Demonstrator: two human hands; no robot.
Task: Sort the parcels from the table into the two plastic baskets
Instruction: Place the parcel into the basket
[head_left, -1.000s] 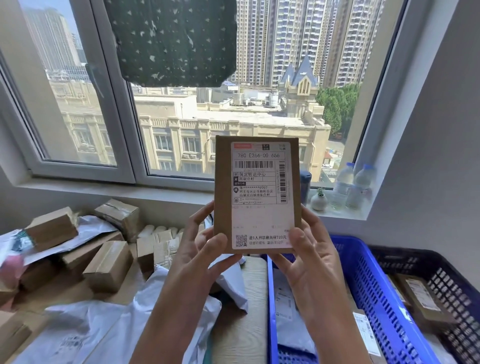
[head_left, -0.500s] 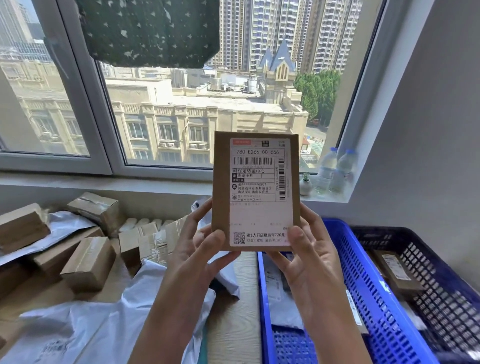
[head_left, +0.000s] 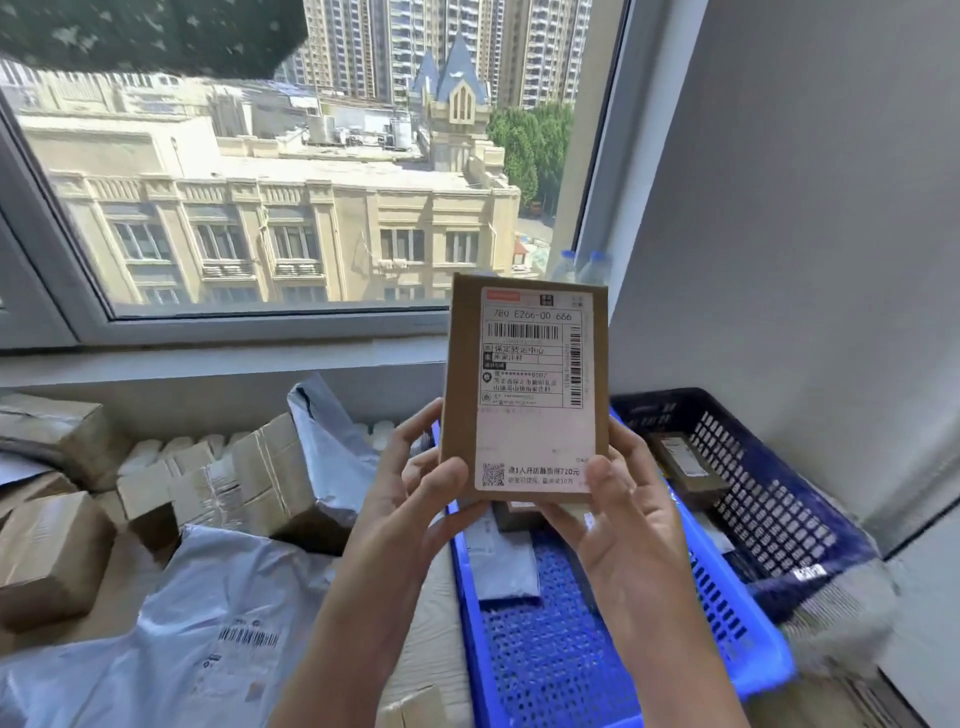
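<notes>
Brown cardboard, flat and rectangular: slim kraft parcel with a white printed shipping label (head_left: 524, 392), held upright above the near end of the bright blue perforated plastic basket (head_left: 550, 654). Pinched at the lower corners by left hand (head_left: 415, 493) and right hand (head_left: 613, 509), thumbs on the label face, fingers curled behind. Probably light and stiff (thin board, sharp edges), slightly slick where the label is glossy; best gripped along the bare long edges. Right of that basket, a dark navy lattice plastic basket (head_left: 769, 499). Left of it, taped cardboard boxes (head_left: 260, 478) and crinkly grey poly mailer bags (head_left: 208, 613), soft and slippery by the look.

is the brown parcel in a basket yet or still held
Held: the flat brown cardboard parcel stands upright in both hands, above the bright blue plastic basket.
</notes>
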